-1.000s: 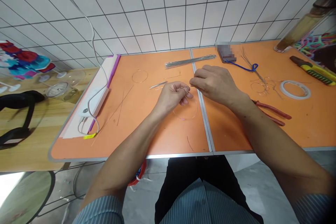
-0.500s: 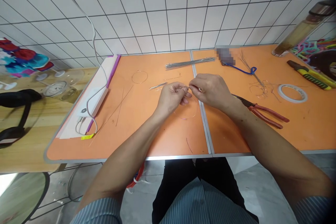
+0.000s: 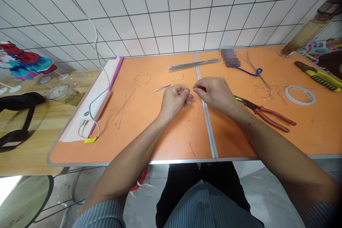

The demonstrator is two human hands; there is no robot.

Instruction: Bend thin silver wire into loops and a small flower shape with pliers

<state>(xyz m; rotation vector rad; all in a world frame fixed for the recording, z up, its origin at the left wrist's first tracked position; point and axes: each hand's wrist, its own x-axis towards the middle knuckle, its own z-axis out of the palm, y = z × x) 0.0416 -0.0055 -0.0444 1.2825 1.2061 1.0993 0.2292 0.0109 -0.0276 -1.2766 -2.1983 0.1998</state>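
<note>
My left hand (image 3: 175,99) and my right hand (image 3: 213,92) meet above the middle of the orange table (image 3: 149,131), fingertips almost touching. Both pinch the top of a thin wire ring (image 3: 196,112) that curves down below the hands onto the table. Each hand's fingers are curled closed around the wire. Just left of my left hand lies a short bundle of wire pieces (image 3: 161,87). Red-handled pliers (image 3: 267,114) lie right of my right wrist.
A bundle of straight wires (image 3: 192,65) and a loose wire ring (image 3: 142,78) lie farther back. A tape roll (image 3: 299,94), tangled wires (image 3: 264,89), a yellow-black tool (image 3: 317,74) and a bottle (image 3: 307,30) are at right. A white box with a cable (image 3: 96,99) sits at left.
My hands stayed together on the wire ring and shifted slightly nearer to me; my right wrist moved off the pliers, so their jaws now show.
</note>
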